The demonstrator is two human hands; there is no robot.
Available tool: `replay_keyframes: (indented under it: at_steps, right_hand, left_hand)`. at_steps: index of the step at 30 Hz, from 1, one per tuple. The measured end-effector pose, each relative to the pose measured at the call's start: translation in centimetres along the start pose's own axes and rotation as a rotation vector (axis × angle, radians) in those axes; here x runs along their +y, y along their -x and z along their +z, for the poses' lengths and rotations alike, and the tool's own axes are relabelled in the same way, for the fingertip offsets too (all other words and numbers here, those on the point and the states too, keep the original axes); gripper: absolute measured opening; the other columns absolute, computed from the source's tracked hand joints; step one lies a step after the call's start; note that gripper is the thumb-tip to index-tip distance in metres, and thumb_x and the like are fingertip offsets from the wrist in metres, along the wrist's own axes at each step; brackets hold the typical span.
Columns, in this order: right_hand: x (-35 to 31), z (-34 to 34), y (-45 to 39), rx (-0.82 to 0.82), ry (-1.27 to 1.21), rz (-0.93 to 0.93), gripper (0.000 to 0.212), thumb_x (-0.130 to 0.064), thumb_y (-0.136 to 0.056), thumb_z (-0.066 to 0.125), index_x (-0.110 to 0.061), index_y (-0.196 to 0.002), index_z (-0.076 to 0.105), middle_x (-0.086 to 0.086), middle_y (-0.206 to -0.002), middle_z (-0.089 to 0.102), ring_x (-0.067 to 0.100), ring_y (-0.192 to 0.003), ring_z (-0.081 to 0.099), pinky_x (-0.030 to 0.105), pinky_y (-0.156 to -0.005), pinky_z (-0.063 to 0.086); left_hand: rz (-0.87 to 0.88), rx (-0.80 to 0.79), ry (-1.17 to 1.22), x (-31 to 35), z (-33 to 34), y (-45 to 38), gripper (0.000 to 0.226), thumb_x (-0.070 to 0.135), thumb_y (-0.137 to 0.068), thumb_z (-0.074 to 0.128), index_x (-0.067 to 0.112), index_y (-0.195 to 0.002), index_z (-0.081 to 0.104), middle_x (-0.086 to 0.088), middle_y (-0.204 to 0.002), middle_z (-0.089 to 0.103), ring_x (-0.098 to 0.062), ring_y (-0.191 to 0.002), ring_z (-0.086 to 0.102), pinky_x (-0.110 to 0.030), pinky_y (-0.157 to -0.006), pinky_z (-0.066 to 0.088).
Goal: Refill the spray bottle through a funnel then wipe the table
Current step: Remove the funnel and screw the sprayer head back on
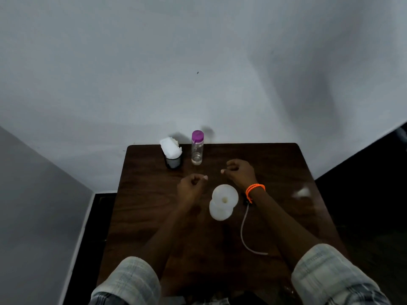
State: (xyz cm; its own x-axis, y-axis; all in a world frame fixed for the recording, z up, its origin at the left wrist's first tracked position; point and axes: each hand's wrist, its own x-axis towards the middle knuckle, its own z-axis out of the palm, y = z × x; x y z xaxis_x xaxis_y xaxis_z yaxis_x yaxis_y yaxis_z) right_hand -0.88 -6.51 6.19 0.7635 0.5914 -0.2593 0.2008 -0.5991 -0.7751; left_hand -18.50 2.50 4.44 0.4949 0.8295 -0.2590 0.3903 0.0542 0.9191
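Note:
A white funnel (225, 197) sits in the mouth of a white bottle (219, 213) at the middle of the dark wooden table (275, 164). My left hand (191, 188) hovers just left of the funnel, fingers curled with nothing visible in them. Behind the funnel, slightly right, is my right hand (240, 172), loosely closed, with an orange band on the wrist. A clear water bottle (197, 148) with a purple cap stands upright at the back. The spray head with its thin tube (244, 230) lies on the table right of the white bottle.
A dark holder stuffed with white tissues (172, 151) stands at the back left, beside the clear bottle. A pale glare patch (301, 192) shows on the right of the tabletop. White walls close in behind and on the left.

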Motion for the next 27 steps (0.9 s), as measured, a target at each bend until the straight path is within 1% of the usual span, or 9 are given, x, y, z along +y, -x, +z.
replay_keyframes:
  at_steps: [2,4,9,12,14,17,23,25,27]
  right_hand:
    - [0.9,-0.5,1.3,0.007,-0.011,-0.026,0.034,-0.025,-0.075,0.089,-0.014,-0.106,0.076,0.004,-0.093,0.076,0.018,-0.089,0.073,0.038,-0.085,0.061]
    - [1.6,-1.0,2.6,0.008,0.010,-0.072,0.027,-0.027,-0.078,0.087,-0.015,-0.102,0.079,0.001,-0.095,0.077,0.012,-0.089,0.071,0.029,-0.084,0.058]
    - [3.4,-1.4,5.3,-0.047,0.044,-0.111,0.013,-0.024,-0.085,0.081,-0.017,-0.095,0.082,-0.004,-0.092,0.078,-0.005,-0.080,0.066,0.020,-0.076,0.054]
    - [3.8,-1.3,6.0,-0.020,0.014,-0.071,0.011,-0.019,-0.086,0.079,-0.016,-0.097,0.082,-0.005,-0.091,0.077,-0.007,-0.079,0.064,0.010,-0.071,0.048]
    - [3.9,-1.4,6.3,0.020,-0.026,-0.060,0.012,-0.016,-0.086,0.079,-0.014,-0.098,0.081,-0.006,-0.089,0.075,-0.006,-0.078,0.064,0.004,-0.064,0.046]
    - [4.1,-1.4,6.4,0.078,-0.104,-0.045,0.015,-0.013,-0.087,0.078,-0.012,-0.102,0.081,-0.004,-0.089,0.073,-0.003,-0.076,0.064,0.007,-0.051,0.046]
    - [4.9,-1.0,6.9,0.056,-0.094,0.000,0.019,-0.014,-0.088,0.078,-0.016,-0.107,0.080,-0.002,-0.103,0.077,0.001,-0.087,0.067,0.011,-0.070,0.051]
    - [4.8,-1.3,7.0,0.082,-0.112,-0.012,0.019,-0.013,-0.087,0.078,-0.014,-0.106,0.080,0.000,-0.101,0.077,-0.002,-0.081,0.064,0.005,-0.063,0.048]
    - [4.8,-1.5,7.0,0.100,-0.142,-0.004,0.019,-0.013,-0.087,0.079,-0.013,-0.105,0.081,0.003,-0.101,0.078,-0.002,-0.077,0.064,0.006,-0.055,0.047]
  left_hand:
    - [-0.084,-0.024,0.128,-0.6,0.7,1.3,0.021,0.039,-0.089,0.074,0.019,-0.083,0.077,0.001,-0.076,0.075,-0.013,-0.075,0.072,-0.022,-0.066,0.055]
    - [-0.168,-0.080,0.265,-0.8,1.2,2.6,0.023,0.036,-0.087,0.077,0.013,-0.082,0.077,-0.005,-0.076,0.076,-0.020,-0.074,0.073,-0.033,-0.066,0.059]
    - [-0.185,-0.088,0.284,-1.9,1.6,4.9,0.012,0.021,-0.086,0.079,0.010,-0.088,0.078,-0.007,-0.081,0.077,-0.021,-0.078,0.074,-0.031,-0.070,0.062]
    - [-0.192,-0.088,0.318,-2.2,1.8,5.9,0.010,0.013,-0.088,0.076,0.005,-0.094,0.076,-0.011,-0.081,0.077,-0.022,-0.075,0.074,-0.032,-0.068,0.061]
    - [-0.181,-0.060,0.351,-1.9,1.9,6.3,0.011,0.008,-0.088,0.075,0.002,-0.097,0.075,-0.012,-0.084,0.077,-0.019,-0.072,0.074,-0.027,-0.064,0.059]
    - [-0.148,-0.020,0.397,-1.1,1.7,6.3,0.010,0.006,-0.087,0.076,0.003,-0.097,0.074,-0.012,-0.085,0.076,-0.016,-0.071,0.073,-0.022,-0.062,0.057]
    - [-0.141,-0.031,0.299,-1.4,2.2,6.3,0.009,0.007,-0.086,0.078,0.003,-0.093,0.075,-0.014,-0.086,0.077,-0.022,-0.072,0.075,-0.025,-0.063,0.060]
    - [-0.138,-0.027,0.307,-1.2,2.3,6.3,0.009,0.007,-0.086,0.078,0.004,-0.093,0.075,-0.011,-0.088,0.077,-0.022,-0.076,0.076,-0.028,-0.066,0.061]
    - [-0.139,-0.031,0.312,-0.9,2.2,6.2,0.010,0.007,-0.085,0.078,0.004,-0.094,0.076,-0.010,-0.088,0.077,-0.022,-0.078,0.076,-0.027,-0.066,0.061]
